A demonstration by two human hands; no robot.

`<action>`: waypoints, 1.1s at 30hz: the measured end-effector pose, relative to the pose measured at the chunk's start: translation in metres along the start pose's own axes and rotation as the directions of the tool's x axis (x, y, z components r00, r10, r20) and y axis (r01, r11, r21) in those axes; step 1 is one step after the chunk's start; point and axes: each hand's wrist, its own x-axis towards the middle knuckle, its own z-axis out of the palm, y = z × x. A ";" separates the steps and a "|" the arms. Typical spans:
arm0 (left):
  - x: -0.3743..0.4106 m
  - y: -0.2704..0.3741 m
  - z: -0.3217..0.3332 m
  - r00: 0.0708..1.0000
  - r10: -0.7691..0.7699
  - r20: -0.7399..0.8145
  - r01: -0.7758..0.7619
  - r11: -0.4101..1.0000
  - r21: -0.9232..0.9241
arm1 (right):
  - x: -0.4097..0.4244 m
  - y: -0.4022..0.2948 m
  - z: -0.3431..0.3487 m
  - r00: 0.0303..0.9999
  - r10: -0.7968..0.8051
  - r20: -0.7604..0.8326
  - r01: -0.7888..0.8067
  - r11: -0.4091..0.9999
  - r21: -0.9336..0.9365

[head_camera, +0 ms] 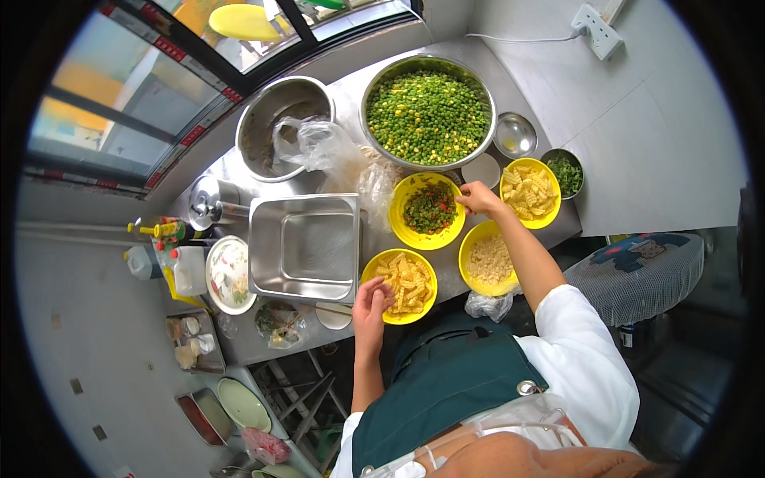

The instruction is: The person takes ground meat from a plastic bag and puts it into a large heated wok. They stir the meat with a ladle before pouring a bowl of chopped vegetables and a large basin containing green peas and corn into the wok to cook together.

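Observation:
My right hand (480,198) pinches the right rim of a yellow bowl (397,224) that holds chopped green and red peppers (431,208). Loosely curled, my left hand (370,305) is at the left edge of another yellow bowl (399,320) of crinkle-cut potato pieces (411,284). Its fingertips reach over the rim and hold nothing I can see. Under my right forearm, a third yellow bowl (468,281) contains a pale crumbly food (490,260), partly hidden by the arm. More crinkle-cut potato fills a yellow bowl (556,206) to the right.
A large steel basin (367,140) of green peas and corn stands behind the bowls. Left of them are a rectangular steel pan (320,245), a steel pot (254,140) and plastic bags (331,146). Chopped greens (563,173) fill a small bowl at right, near a mesh-covered fan (645,275).

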 end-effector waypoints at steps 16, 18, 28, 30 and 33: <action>0.481 0.090 0.111 0.892 0.451 0.006 -0.204 0.392 0.897 | 0.140 -0.045 -0.089 0.489 0.128 -0.863 0.434 0.822 0.368; 0.488 0.091 0.114 0.886 0.460 -0.055 -0.165 0.426 0.890 | 0.134 -0.043 -0.094 0.522 0.168 -0.837 0.399 0.818 0.413; 0.405 0.148 0.085 0.914 0.329 -0.237 -0.234 0.905 0.355 | -0.008 -0.133 -0.107 0.453 -0.110 -0.885 0.678 0.687 0.262; 0.352 0.182 0.090 0.934 0.339 -0.113 -0.304 0.920 0.247 | -0.072 -0.141 -0.105 0.456 -0.057 -0.888 0.673 0.675 0.302; 0.225 0.227 0.086 0.932 0.356 0.068 -0.363 0.911 0.197 | -0.160 -0.119 -0.078 0.437 0.009 -0.900 0.659 0.678 0.326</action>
